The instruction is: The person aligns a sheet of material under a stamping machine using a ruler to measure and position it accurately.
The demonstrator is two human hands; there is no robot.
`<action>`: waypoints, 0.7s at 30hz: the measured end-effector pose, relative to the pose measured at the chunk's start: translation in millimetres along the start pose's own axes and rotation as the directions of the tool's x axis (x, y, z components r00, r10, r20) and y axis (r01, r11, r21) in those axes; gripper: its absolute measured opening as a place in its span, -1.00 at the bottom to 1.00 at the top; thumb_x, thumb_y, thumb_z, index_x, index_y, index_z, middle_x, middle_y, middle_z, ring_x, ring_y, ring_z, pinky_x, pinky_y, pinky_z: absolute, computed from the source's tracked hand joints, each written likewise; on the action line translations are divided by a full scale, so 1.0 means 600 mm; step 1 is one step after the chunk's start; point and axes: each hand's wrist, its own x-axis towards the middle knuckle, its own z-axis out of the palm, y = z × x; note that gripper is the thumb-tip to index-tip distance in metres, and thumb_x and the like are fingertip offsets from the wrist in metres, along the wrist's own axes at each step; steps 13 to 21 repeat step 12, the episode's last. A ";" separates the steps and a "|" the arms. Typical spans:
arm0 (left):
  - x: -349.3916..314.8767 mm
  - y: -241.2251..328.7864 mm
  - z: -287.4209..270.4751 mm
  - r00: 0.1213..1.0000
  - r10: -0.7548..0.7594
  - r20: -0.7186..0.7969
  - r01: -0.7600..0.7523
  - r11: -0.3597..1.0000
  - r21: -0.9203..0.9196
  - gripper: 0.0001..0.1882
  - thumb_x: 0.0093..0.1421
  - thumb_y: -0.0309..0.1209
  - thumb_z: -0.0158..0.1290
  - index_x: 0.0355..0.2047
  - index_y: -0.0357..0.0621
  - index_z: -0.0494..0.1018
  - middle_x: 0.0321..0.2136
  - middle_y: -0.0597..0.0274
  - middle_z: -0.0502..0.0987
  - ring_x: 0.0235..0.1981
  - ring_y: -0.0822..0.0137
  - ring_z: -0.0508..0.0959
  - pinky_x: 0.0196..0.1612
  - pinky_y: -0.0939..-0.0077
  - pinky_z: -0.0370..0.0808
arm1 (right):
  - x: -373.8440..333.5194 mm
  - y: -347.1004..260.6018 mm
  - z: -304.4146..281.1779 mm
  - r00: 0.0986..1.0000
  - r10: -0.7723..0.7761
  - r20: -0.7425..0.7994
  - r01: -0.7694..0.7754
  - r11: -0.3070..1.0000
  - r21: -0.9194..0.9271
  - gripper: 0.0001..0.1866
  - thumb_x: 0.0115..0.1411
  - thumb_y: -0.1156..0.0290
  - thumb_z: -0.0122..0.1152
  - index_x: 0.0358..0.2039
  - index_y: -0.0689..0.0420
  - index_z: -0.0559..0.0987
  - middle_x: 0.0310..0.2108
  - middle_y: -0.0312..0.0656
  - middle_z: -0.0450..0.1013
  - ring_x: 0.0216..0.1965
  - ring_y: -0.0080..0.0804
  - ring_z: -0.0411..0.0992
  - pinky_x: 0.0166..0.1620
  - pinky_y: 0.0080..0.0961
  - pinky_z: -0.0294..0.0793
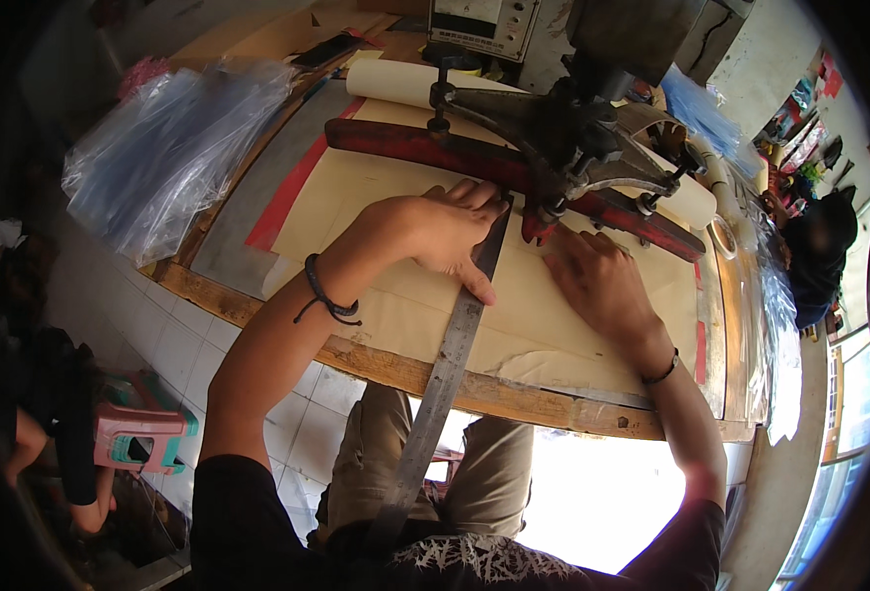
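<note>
A long steel ruler [442, 369] slants from under the press head down past the table's front edge toward my lap. My left hand [445, 236] grips its far part, with the thumb laid over the metal and the fingers bent near the far end. My right hand [602, 291] rests on the cream sheet [405, 281] right of the ruler, fingers apart and slightly bent, close to the red clamp tip [536, 229]. What lies beneath its fingertips is hidden. Above both hands, a long red bar [425, 148] hangs from the black press head [582, 128].
Clear plastic sheets [174, 148] are piled at the left, and more plastic [779, 335] hangs at the right. A cream roll [390, 82] lies behind the red bar. Beyond the table's wooden edge [553, 409] stands a pink stool [139, 433]. Other people sit at both sides.
</note>
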 end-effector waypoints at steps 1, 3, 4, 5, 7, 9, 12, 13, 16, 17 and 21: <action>-0.003 0.003 -0.016 0.999 0.003 0.044 -0.002 0.999 -0.040 0.39 -0.05 0.37 0.28 0.44 -0.52 -0.02 0.42 -0.27 0.06 0.48 -0.14 0.02 0.48 0.17 0.13 | 0.001 -0.001 -0.002 1.000 0.002 0.015 -0.002 1.000 -0.008 -0.45 0.28 0.27 0.26 0.25 0.17 0.48 -0.30 0.05 0.58 -0.22 0.07 0.57 -0.16 -0.07 0.59; 0.000 -0.003 -0.012 0.999 0.019 0.037 -0.016 0.997 -0.073 0.38 -0.05 0.35 0.29 0.44 -0.50 -0.01 0.42 -0.27 0.05 0.48 -0.12 0.01 0.49 0.19 0.12 | -0.007 0.007 0.000 1.000 0.001 -0.009 -0.001 1.000 -0.004 -0.45 0.29 0.26 0.25 0.26 0.17 0.48 -0.29 0.05 0.58 -0.21 0.07 0.57 -0.16 -0.07 0.58; 0.002 -0.006 -0.011 0.999 0.044 0.021 -0.041 0.993 -0.111 0.36 -0.05 0.33 0.31 0.44 -0.48 0.01 0.42 -0.27 0.05 0.49 -0.11 0.01 0.50 0.20 0.11 | -0.010 0.009 0.001 1.000 0.004 -0.030 -0.004 1.000 -0.014 -0.45 0.30 0.26 0.24 0.27 0.17 0.47 -0.29 0.04 0.58 -0.20 0.06 0.57 -0.15 -0.08 0.58; 0.003 -0.008 -0.009 0.999 0.043 0.033 -0.039 0.994 -0.101 0.36 -0.05 0.33 0.31 0.44 -0.48 0.01 0.42 -0.27 0.05 0.49 -0.11 0.01 0.50 0.20 0.11 | -0.009 0.008 0.000 0.999 0.010 -0.039 -0.010 1.000 -0.003 -0.45 0.30 0.26 0.24 0.27 0.17 0.47 -0.29 0.04 0.58 -0.20 0.06 0.57 -0.15 -0.08 0.58; 0.005 -0.005 -0.004 0.999 0.039 0.015 -0.037 0.995 -0.097 0.34 -0.03 0.31 0.32 0.46 -0.43 0.00 0.43 -0.25 0.04 0.49 -0.09 0.01 0.51 0.19 0.09 | -0.011 0.006 -0.007 1.000 -0.014 -0.013 0.014 1.000 0.003 -0.45 0.32 0.24 0.23 0.27 0.15 0.46 -0.28 0.05 0.58 -0.21 0.06 0.56 -0.15 -0.08 0.58; -0.004 -0.007 -0.001 0.999 0.034 0.012 -0.033 0.996 -0.079 0.34 -0.03 0.31 0.31 0.46 -0.41 0.00 0.44 -0.22 0.02 0.49 -0.08 0.00 0.51 0.20 0.08 | -0.001 0.009 -0.010 1.000 -0.014 0.018 0.014 1.000 -0.007 -0.44 0.32 0.24 0.23 0.28 0.14 0.45 -0.28 0.05 0.58 -0.21 0.07 0.56 -0.16 -0.08 0.58; -0.005 -0.005 -0.006 0.999 0.014 0.037 -0.010 0.995 -0.103 0.33 -0.02 0.30 0.32 0.48 -0.36 -0.03 0.49 -0.17 -0.07 0.53 -0.08 -0.09 0.54 0.21 0.00 | -0.001 0.004 -0.008 0.998 0.022 0.057 -0.022 1.000 -0.004 -0.42 0.31 0.19 0.24 0.29 0.11 0.44 -0.26 0.06 0.59 -0.22 0.07 0.56 -0.16 -0.11 0.59; -0.005 -0.005 -0.006 0.999 0.014 0.037 -0.010 0.995 -0.103 0.33 -0.02 0.30 0.32 0.48 -0.36 -0.03 0.49 -0.17 -0.07 0.53 -0.08 -0.09 0.54 0.21 0.00 | -0.001 0.004 -0.008 0.998 0.022 0.057 -0.022 1.000 -0.004 -0.42 0.31 0.19 0.24 0.29 0.11 0.44 -0.26 0.06 0.59 -0.22 0.07 0.56 -0.16 -0.11 0.59; -0.005 -0.005 -0.006 0.999 0.014 0.037 -0.010 0.995 -0.103 0.33 -0.02 0.30 0.32 0.48 -0.36 -0.03 0.49 -0.17 -0.07 0.53 -0.08 -0.09 0.54 0.21 0.00 | -0.001 0.004 -0.008 0.998 0.022 0.057 -0.022 1.000 -0.004 -0.42 0.31 0.19 0.24 0.29 0.11 0.44 -0.26 0.06 0.59 -0.22 0.07 0.56 -0.16 -0.11 0.59; -0.005 -0.005 -0.006 0.999 0.014 0.037 -0.010 0.995 -0.103 0.33 -0.02 0.30 0.32 0.48 -0.36 -0.03 0.49 -0.17 -0.07 0.53 -0.08 -0.09 0.54 0.21 0.00 | -0.001 0.004 -0.008 0.998 0.022 0.057 -0.022 1.000 -0.004 -0.42 0.31 0.19 0.24 0.29 0.11 0.44 -0.26 0.06 0.59 -0.22 0.07 0.56 -0.16 -0.11 0.59; -0.005 -0.005 -0.006 0.999 0.014 0.037 -0.010 0.995 -0.103 0.33 -0.02 0.30 0.32 0.48 -0.36 -0.03 0.49 -0.17 -0.07 0.53 -0.08 -0.09 0.54 0.21 0.00 | -0.001 0.004 -0.008 0.998 0.022 0.057 -0.022 1.000 -0.004 -0.42 0.31 0.19 0.24 0.29 0.11 0.44 -0.26 0.06 0.59 -0.22 0.07 0.56 -0.16 -0.11 0.59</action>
